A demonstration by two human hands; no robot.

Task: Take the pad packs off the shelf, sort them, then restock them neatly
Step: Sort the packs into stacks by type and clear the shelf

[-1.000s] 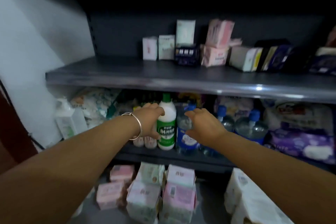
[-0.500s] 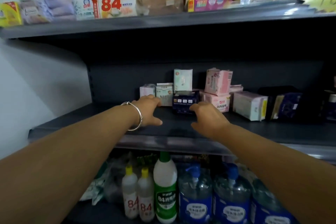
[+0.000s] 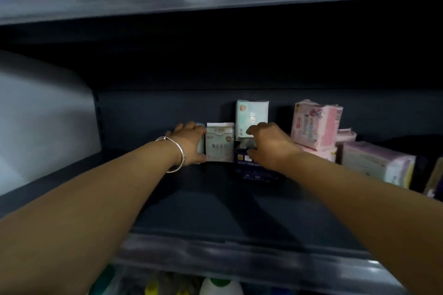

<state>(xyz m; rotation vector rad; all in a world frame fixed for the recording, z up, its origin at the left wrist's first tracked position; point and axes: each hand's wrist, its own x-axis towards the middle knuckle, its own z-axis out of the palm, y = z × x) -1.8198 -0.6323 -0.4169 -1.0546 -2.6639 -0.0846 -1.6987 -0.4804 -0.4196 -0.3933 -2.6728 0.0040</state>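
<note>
Dark metal shelf (image 3: 191, 199): both hands have come up from the lower shelf and now reach the pad packs at the back. Left hand (image 3: 190, 142) curls on the side of a small pale pack, mostly hidden, beside the white-green pack (image 3: 220, 142); grip on it looks closed. Right hand (image 3: 266, 143) curls over the dark blue pack (image 3: 254, 170), under the mint pack (image 3: 251, 116), whether it grips cannot be told. Pink packs (image 3: 316, 124) wait to the right. Removal stage starting; nothing lifted yet.
</note>
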